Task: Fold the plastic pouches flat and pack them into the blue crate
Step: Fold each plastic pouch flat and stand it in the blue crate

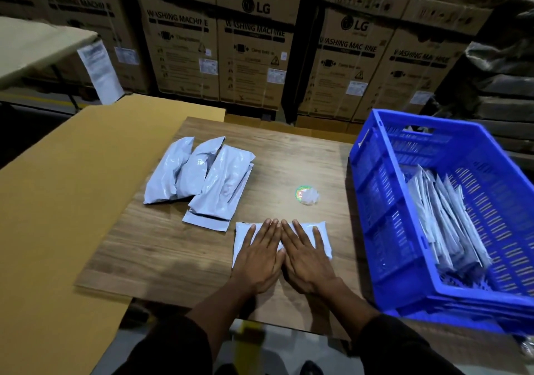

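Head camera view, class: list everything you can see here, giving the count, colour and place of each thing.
pouch under hands: one, pale grey, front of table
pouch pile: about three, pale grey, table's left
packed pouches: many, pale grey, upright in crate
crate: one, blue, right
round sticker: one, green-rimmed, mid-table
table: one, wood-brown
cardboard sheet: one, tan, left
cartons: several, brown, behind
left hand: flat on pouch
right hand: flat on pouch

Glossy plastic pouches [199,175], wood-grain table [161,247], perhaps laminate; ribbed plastic crate [372,201].
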Demonstrator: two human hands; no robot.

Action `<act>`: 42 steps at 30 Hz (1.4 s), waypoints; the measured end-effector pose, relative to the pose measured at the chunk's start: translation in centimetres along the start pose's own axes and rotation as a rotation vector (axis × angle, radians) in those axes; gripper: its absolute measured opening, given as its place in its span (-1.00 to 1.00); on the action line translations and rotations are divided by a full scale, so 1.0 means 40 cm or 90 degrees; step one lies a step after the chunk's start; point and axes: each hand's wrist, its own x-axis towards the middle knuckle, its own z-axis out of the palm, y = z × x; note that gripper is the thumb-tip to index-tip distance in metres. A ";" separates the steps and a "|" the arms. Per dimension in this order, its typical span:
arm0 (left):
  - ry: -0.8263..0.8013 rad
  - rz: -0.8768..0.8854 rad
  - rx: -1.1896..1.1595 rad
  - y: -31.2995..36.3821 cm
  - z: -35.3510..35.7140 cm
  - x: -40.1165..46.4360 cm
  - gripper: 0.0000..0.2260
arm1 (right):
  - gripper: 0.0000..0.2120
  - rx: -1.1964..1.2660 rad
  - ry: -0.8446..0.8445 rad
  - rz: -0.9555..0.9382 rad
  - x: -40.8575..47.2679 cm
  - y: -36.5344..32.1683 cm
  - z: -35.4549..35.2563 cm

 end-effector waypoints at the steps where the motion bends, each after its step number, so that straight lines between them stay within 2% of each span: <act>1: -0.001 -0.002 0.001 -0.001 0.002 0.000 -0.42 | -0.40 0.001 -0.003 0.001 0.000 0.000 0.002; 17: -0.003 -0.002 0.029 -0.001 0.014 0.002 -0.46 | -0.37 -0.014 -0.005 -0.001 0.003 -0.001 0.015; 28: 0.012 -0.159 0.027 0.004 0.041 -0.011 -0.52 | -0.41 -0.019 -0.024 0.062 -0.013 0.006 0.007; 34: 0.033 -0.165 0.009 -0.012 0.036 -0.010 -0.50 | -0.31 -0.027 -0.041 0.095 -0.026 0.025 0.008; 42: -0.018 -0.162 0.037 -0.025 0.024 0.002 -0.48 | -0.31 0.031 -0.109 0.118 -0.011 0.014 -0.039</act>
